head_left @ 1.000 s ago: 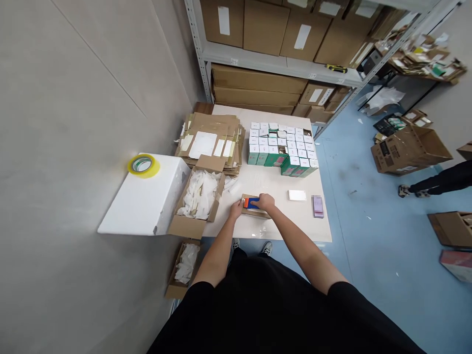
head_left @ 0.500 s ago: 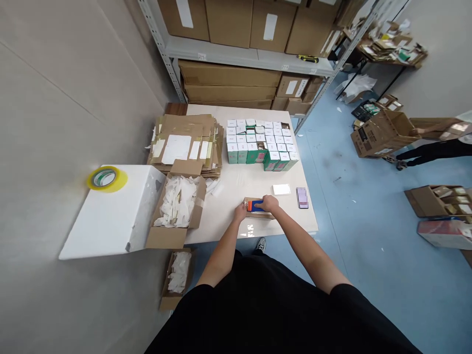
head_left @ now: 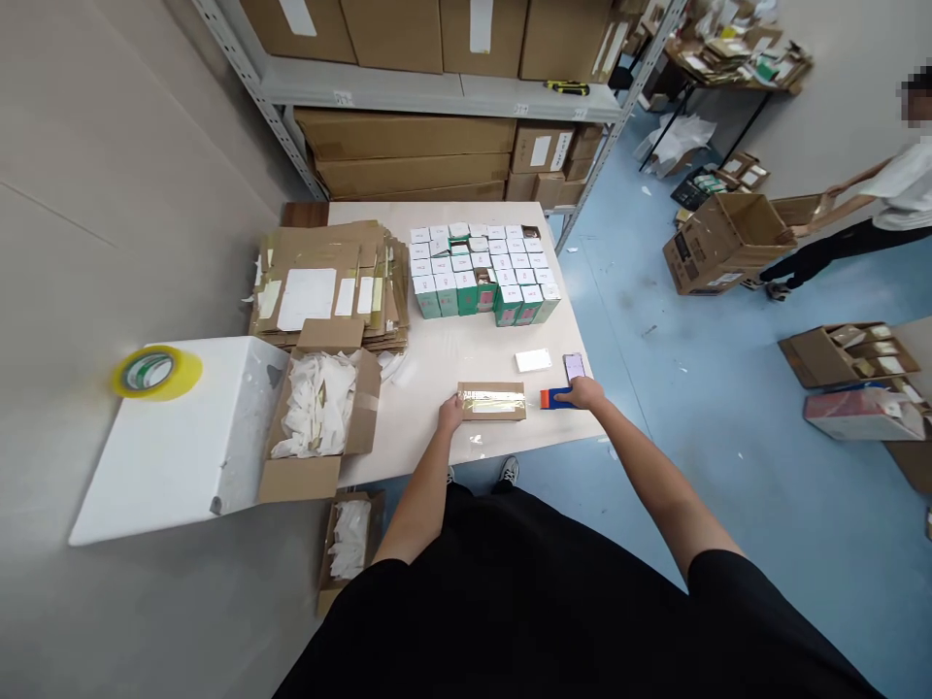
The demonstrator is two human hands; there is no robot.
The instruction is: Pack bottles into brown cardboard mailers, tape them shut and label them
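Note:
A small flat cardboard box with shiny tape across its top lies near the front of the pale table. My left hand grips its left end. My right hand is off to the right of the box, closed on a blue and orange tape dispenser that rests on the table near the right edge. A phone and a white card lie just behind that hand.
Green-and-white small boxes stand in a block mid-table. Flattened cartons are stacked at the left. An open carton of white packing paper, a white box bearing a yellow tape roll. Shelving behind; a person with a carton at far right.
My right hand has moved the blue and orange dispenser off the top of the small box to the right, leaving tape across it. The view has shifted left.

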